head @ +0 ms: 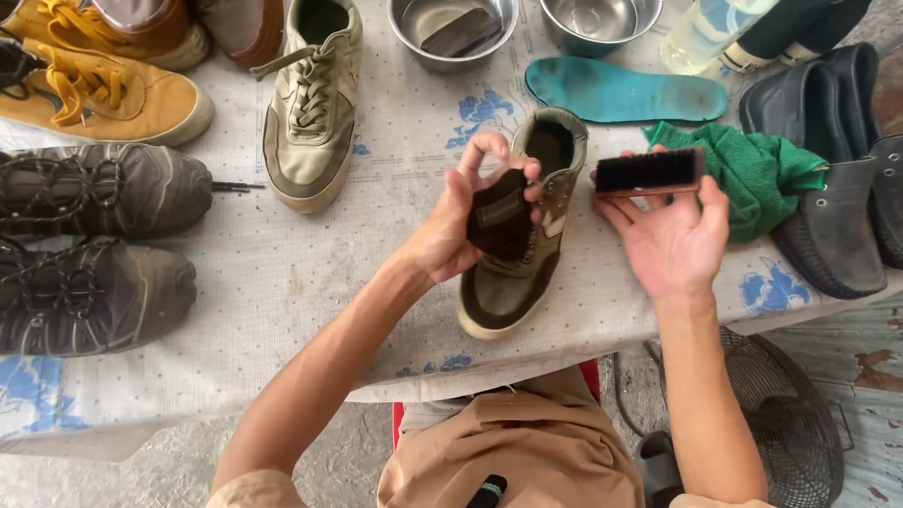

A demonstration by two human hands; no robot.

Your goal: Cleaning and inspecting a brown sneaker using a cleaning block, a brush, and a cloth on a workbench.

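An olive sneaker (513, 282) without laces lies on the patterned tablecloth (282, 273) in front of me, toe toward me. My left hand (456, 221) pinches its dark brown tongue (500, 214) and pulls it up and out. To the right of the shoe's opening, my right hand (670, 235) holds a wooden brush with black bristles (649, 172), bristles facing me. The brush is apart from the shoe.
A matching laced olive sneaker (310, 103) lies further back. Two dark hiking shoes (94, 245) and yellow sneakers (94, 85) fill the left. A teal insole (625, 92), green cloth (752, 174), black shoes (832, 179) and two metal bowls (451, 28) sit right and back. A fan (790, 423) stands on the floor.
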